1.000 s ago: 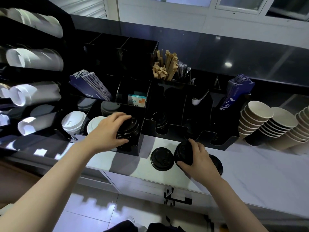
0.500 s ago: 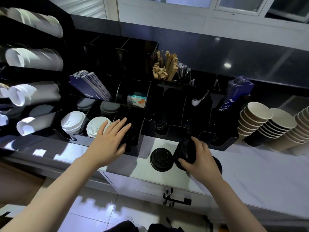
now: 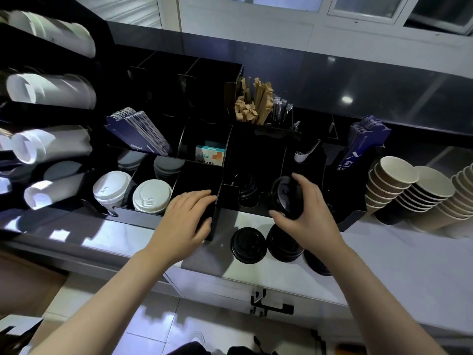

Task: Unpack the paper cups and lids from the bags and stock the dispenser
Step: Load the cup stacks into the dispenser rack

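My right hand (image 3: pixel 307 216) grips a stack of black lids (image 3: pixel 284 196) and holds it tilted at the front of a slot in the black dispenser (image 3: pixel 225 198). My left hand (image 3: pixel 186 216) lies with straight fingers on the front wall of the neighbouring black compartment and holds nothing. More black lids (image 3: pixel 248 245) sit in piles on the white counter (image 3: pixel 396 265) just below my right hand. Another stack of black lids (image 3: pixel 247 187) stands inside the dispenser slot between my hands. White lids (image 3: pixel 151 197) fill two left compartments.
White cup stacks (image 3: pixel 51 90) lie in the rack on the left. Brown paper cups (image 3: pixel 399 185) are stacked sideways on the counter at right. Blue sleeves (image 3: pixel 140 131), wooden stirrers (image 3: pixel 253 103) and a small box (image 3: pixel 210 156) sit in upper compartments. A drawer handle (image 3: pixel 271 304) hangs below the counter.
My right hand lifted a stack of black lids off the counter and up to the dispenser slot. My left hand let go of the lids in the left compartment and flattened on its front wall.
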`<state>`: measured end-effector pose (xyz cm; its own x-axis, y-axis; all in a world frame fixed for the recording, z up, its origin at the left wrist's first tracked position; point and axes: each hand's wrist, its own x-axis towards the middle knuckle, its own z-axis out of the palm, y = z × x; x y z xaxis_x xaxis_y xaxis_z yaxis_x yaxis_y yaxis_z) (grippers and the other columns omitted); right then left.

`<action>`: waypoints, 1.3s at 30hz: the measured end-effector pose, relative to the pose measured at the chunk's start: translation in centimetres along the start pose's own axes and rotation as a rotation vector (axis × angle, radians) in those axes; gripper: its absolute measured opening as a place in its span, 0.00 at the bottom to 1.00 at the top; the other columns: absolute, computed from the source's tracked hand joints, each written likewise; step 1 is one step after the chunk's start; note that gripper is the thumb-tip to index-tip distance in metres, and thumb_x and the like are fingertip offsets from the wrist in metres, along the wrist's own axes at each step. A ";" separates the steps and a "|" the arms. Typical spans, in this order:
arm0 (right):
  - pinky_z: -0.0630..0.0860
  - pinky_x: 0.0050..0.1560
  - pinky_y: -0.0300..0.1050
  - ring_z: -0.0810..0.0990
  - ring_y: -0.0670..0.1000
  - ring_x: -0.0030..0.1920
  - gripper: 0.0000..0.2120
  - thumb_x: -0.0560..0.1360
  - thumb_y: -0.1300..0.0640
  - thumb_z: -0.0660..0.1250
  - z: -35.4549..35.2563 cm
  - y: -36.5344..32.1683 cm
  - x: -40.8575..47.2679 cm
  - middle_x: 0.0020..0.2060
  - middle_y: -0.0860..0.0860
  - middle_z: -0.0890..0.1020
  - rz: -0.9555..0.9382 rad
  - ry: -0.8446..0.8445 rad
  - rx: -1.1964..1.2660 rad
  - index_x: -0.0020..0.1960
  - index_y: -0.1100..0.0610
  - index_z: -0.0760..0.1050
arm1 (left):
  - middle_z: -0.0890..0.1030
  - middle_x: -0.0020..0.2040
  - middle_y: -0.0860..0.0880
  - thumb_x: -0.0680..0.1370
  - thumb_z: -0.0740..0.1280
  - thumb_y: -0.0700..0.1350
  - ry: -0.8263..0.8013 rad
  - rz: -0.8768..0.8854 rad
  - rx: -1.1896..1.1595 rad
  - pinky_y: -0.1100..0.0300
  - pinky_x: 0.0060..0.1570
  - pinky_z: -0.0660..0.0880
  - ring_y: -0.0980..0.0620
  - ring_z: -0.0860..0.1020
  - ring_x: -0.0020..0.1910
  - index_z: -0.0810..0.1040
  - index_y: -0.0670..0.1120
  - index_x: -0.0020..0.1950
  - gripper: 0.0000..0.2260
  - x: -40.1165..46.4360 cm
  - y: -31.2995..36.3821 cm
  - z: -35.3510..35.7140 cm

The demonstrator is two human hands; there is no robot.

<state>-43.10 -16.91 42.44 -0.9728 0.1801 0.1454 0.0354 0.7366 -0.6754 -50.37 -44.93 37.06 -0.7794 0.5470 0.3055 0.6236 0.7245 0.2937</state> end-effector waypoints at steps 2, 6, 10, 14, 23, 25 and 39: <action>0.68 0.62 0.39 0.67 0.44 0.65 0.41 0.70 0.44 0.75 -0.3 -1.5 2.7 0.70 0.47 0.65 -0.048 -0.041 -0.050 0.76 0.47 0.56 | 0.70 0.73 0.50 0.79 0.56 0.54 -0.041 -0.010 0.004 0.52 0.73 0.60 0.50 0.68 0.71 0.70 0.47 0.73 0.24 0.3 0.4 0.9; 0.71 0.67 0.49 0.68 0.55 0.69 0.43 0.70 0.43 0.75 0.7 -3.1 8.3 0.71 0.53 0.65 -0.133 -0.183 -0.234 0.77 0.50 0.55 | 0.70 0.74 0.50 0.80 0.53 0.55 -0.101 -0.052 0.030 0.55 0.73 0.54 0.52 0.69 0.72 0.63 0.47 0.78 0.27 0.2 0.7 2.5; 0.73 0.66 0.54 0.68 0.60 0.69 0.46 0.69 0.43 0.75 3.3 -3.5 11.6 0.71 0.56 0.64 -0.162 -0.303 -0.395 0.78 0.51 0.54 | 0.70 0.75 0.49 0.79 0.52 0.53 -0.108 -0.082 0.023 0.54 0.74 0.53 0.51 0.68 0.72 0.61 0.45 0.79 0.29 0.0 1.1 3.2; 0.75 0.62 0.55 0.70 0.61 0.66 0.45 0.67 0.45 0.77 5.5 -2.9 12.4 0.69 0.57 0.64 -0.183 -0.332 -0.392 0.75 0.51 0.55 | 0.66 0.77 0.49 0.79 0.49 0.51 -0.114 -0.113 -0.031 0.54 0.76 0.52 0.51 0.65 0.75 0.57 0.46 0.80 0.28 -0.1 1.1 3.7; 0.67 0.72 0.53 0.61 0.60 0.74 0.42 0.71 0.37 0.72 4.9 -1.4 13.1 0.76 0.56 0.56 -0.239 -0.520 -0.515 0.77 0.51 0.59 | 0.63 0.78 0.51 0.79 0.47 0.52 -0.107 -0.130 -0.062 0.56 0.77 0.50 0.53 0.62 0.76 0.54 0.48 0.81 0.29 -0.2 0.9 4.1; 0.60 0.75 0.55 0.55 0.60 0.76 0.42 0.72 0.33 0.68 5.3 -1.0 12.5 0.77 0.57 0.53 -0.281 -0.540 -0.658 0.79 0.50 0.58 | 0.63 0.78 0.51 0.79 0.47 0.52 -0.110 -0.130 -0.062 0.57 0.77 0.49 0.53 0.62 0.76 0.54 0.48 0.81 0.29 -0.2 0.9 4.1; 0.47 0.77 0.50 0.65 0.52 0.74 0.25 0.78 0.58 0.60 6.2 -0.1 10.2 0.74 0.52 0.69 -0.390 -0.422 -0.615 0.75 0.54 0.68 | 0.65 0.77 0.51 0.77 0.53 0.53 -0.092 -0.122 -0.030 0.54 0.77 0.52 0.53 0.64 0.75 0.57 0.48 0.80 0.31 -0.2 1.2 3.6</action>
<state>-54.42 -19.17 39.49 -0.9406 -0.3302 -0.0785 -0.3220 0.9413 -0.1009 -49.64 -42.65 34.08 -0.8508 0.4928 0.1823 0.5245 0.7756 0.3511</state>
